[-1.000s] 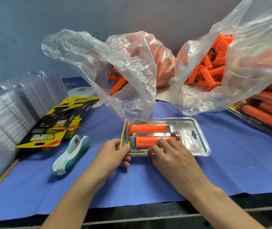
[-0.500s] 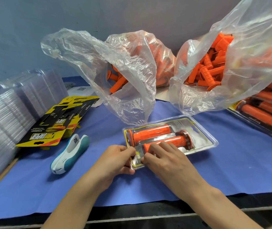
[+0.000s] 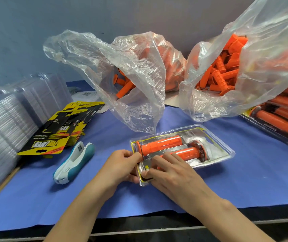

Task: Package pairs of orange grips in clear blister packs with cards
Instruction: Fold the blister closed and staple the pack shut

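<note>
A clear blister pack (image 3: 216,147) lies angled on the blue mat with two orange grips (image 3: 162,145) inside, side by side over a card. My left hand (image 3: 120,165) pinches the pack's near-left edge. My right hand (image 3: 173,173) grips the same near end from the right, fingers curled over its lid and partly covering the nearer grip. That end is lifted a little off the mat.
Two clear plastic bags of loose orange grips (image 3: 225,70) stand behind. Yellow-black cards (image 3: 57,131) and a white-teal tape dispenser (image 3: 73,163) lie at left, stacked empty blister shells (image 3: 3,130) at far left, finished packs (image 3: 283,117) at right. The table edge runs close in front.
The pack has swung from lying straight to angled, its far end going right and back. Both hands closed in on its near-left end, which has risen slightly.
</note>
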